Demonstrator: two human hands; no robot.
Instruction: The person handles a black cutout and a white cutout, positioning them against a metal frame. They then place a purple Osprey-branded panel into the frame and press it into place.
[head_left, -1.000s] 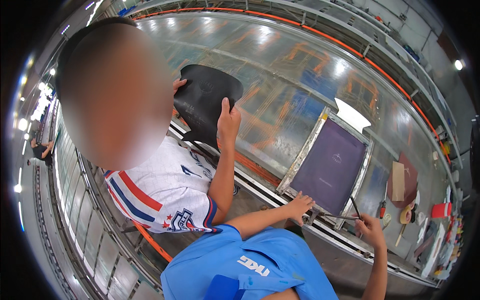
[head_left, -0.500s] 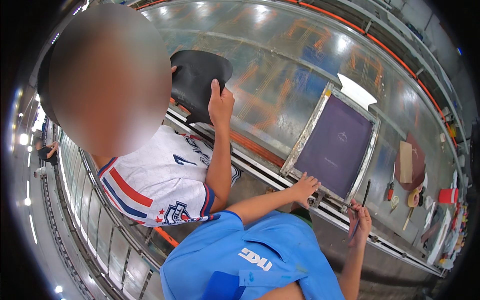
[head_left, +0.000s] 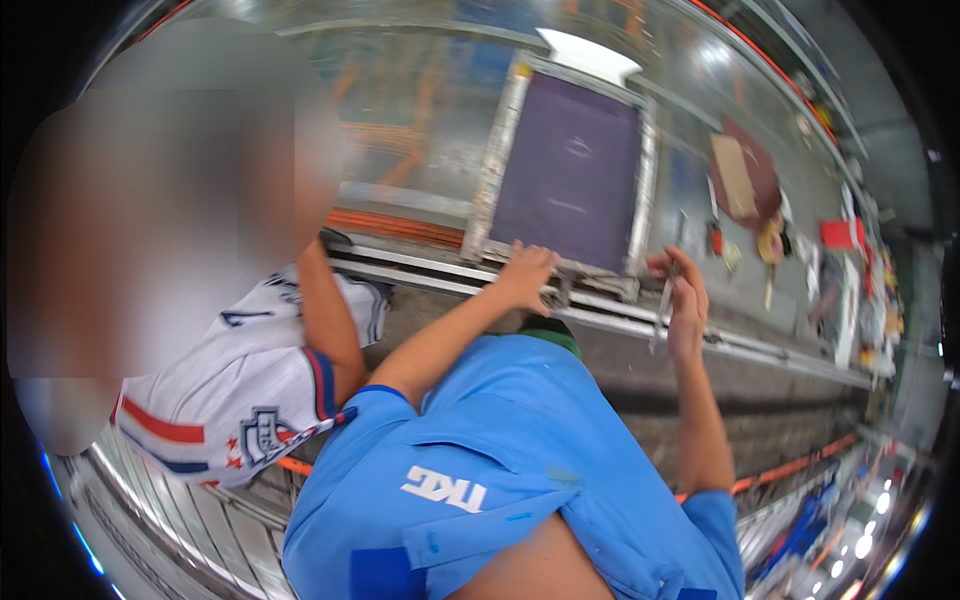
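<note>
A screen-printing frame (head_left: 488, 178) with a metal border and a dark purple mesh (head_left: 567, 165) lies on the long table ahead of me. My left hand (head_left: 525, 277) rests on its near edge, fingers spread and thumb pointing down beside a small metal clamp (head_left: 560, 291) on the table rail. Off the frame's near right corner, my right hand (head_left: 687, 308) is raised with its fingers closed round a slim metal tool (head_left: 663, 305). Motion blur hides the tool's exact kind. A white sheet (head_left: 588, 55) sticks out past the far end of the frame.
A co-worker in a white jersey (head_left: 240, 345) stands close on my left. Toward the right on the table lie a maroon piece with a tan strip (head_left: 735, 175), a red-handled tool (head_left: 716, 238), a tape roll (head_left: 769, 247) and a red box (head_left: 842, 235). A metal rail (head_left: 410, 270) edges the table.
My view has swung right, so the frame and table appear further left. The co-worker's black sheet is out of sight. My left hand stays at the frame's near edge; the right still grips the tool.
</note>
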